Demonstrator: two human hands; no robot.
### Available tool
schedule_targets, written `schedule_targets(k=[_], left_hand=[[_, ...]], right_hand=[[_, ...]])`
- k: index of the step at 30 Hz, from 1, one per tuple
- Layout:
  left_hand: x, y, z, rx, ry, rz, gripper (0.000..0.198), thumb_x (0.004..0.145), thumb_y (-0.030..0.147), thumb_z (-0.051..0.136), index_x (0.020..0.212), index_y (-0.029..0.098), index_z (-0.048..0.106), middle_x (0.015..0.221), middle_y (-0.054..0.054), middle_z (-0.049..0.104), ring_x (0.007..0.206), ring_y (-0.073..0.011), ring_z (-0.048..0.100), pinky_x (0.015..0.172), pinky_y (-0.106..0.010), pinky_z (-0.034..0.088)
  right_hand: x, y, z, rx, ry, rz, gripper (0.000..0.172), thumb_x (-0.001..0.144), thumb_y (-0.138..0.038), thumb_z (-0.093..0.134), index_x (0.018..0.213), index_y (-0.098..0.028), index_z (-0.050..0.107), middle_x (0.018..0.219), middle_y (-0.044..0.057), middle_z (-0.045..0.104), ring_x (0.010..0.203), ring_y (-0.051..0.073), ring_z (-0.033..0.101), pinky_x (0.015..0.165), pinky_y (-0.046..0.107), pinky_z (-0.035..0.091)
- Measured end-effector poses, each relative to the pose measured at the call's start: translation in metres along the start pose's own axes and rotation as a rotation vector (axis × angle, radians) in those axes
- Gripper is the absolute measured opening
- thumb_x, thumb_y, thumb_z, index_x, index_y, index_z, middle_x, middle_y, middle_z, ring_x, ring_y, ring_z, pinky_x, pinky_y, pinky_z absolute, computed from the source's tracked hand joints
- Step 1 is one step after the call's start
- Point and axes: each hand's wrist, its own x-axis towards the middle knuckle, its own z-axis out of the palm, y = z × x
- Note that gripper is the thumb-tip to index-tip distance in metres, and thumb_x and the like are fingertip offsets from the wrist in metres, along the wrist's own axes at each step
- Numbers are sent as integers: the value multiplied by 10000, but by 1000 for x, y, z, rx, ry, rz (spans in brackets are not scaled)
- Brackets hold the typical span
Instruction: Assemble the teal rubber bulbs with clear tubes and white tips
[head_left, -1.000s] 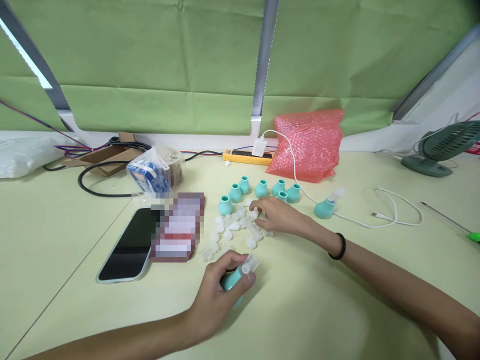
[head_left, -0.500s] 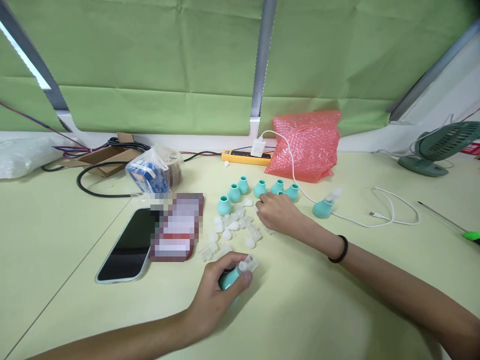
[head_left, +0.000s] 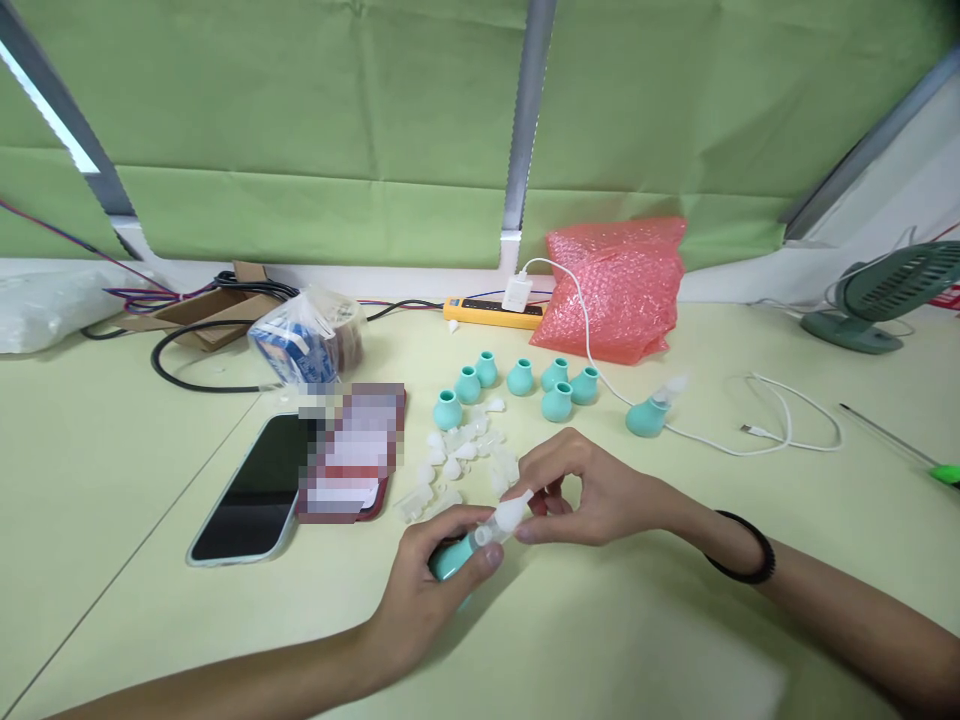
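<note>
My left hand (head_left: 435, 575) is wrapped round a teal squeeze bulb (head_left: 453, 560), with a clear plastic tube (head_left: 486, 532) standing out of its neck past my thumb. My right hand (head_left: 574, 490) pinches a small white teardrop-shaped tip (head_left: 512, 512) at the outer end of that tube. Whether the tip is seated on the tube I cannot tell. Beyond my hands lies a loose pile of white tips (head_left: 451, 467) and clear tubes (head_left: 417, 502). Several open-necked teal bulbs (head_left: 557, 402) stand behind the pile. To the right rests one bulb with a tube and tip fitted (head_left: 646, 415), tilted.
Two phones, one black-screened (head_left: 259, 490) and one red-edged (head_left: 390, 490), lie at left. Behind are a bagged bundle (head_left: 300, 340), a yellow power strip (head_left: 480, 314) and pink bubble wrap (head_left: 615, 290). A white cable (head_left: 787, 430), a screwdriver (head_left: 892, 440) and a green fan (head_left: 862, 310) are at right.
My right hand has come back from the pile toward me, bringing a white tip to the tube in my left hand. My left hand has barely moved.
</note>
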Motion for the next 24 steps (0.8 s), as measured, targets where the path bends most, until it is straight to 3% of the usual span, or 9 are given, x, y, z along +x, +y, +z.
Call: schedule_targets(k=[4, 8, 11, 15, 19, 24], left_hand=[[2, -1, 1, -8, 33, -10, 189, 700, 278, 609, 849, 162, 629, 814, -26, 643, 750, -167, 554, 676, -231, 431], [1, 0, 3, -1, 0, -26, 192, 700, 274, 612, 848, 157, 647, 843, -38, 663, 780, -184, 576, 705, -241, 442], [-1, 0, 4, 101, -40, 9, 197, 719, 287, 595, 854, 158, 656, 783, -37, 664, 715, -180, 571, 643, -239, 438], [-3, -1, 3, 319, -132, 131, 190, 762, 296, 544, 814, 157, 662, 639, -30, 614, 569, -146, 501, 531, -231, 371], [-2, -3, 3, 388, -182, 214, 190, 787, 271, 502, 770, 147, 644, 596, -27, 566, 529, -124, 460, 502, -226, 322], [-2, -3, 3, 426, -225, 296, 180, 793, 239, 480, 772, 151, 635, 540, -2, 498, 507, -109, 415, 493, -218, 296]], right_hand=[[1, -1, -2, 18, -34, 33, 165, 682, -253, 614, 750, -111, 664, 562, 1, 533, 477, 78, 473, 455, 191, 407], [0, -2, -5, -12, -149, 38, 167, 704, -206, 591, 836, -125, 655, 592, -5, 543, 516, 83, 491, 484, 186, 406], [-3, -8, -8, -187, -238, -11, 110, 745, -174, 544, 770, -155, 649, 543, -26, 508, 497, 81, 456, 504, 198, 377], [-10, -19, -9, -469, -364, -75, 210, 798, -171, 489, 622, -159, 604, 516, -19, 490, 463, 85, 398, 458, 212, 300], [-18, -23, -4, -780, -419, -123, 239, 821, -129, 450, 617, -144, 575, 576, 8, 530, 475, 102, 375, 470, 246, 260], [-22, -21, 0, -852, -480, -138, 240, 821, -98, 440, 616, -148, 555, 604, 3, 528, 478, 103, 352, 477, 248, 241]])
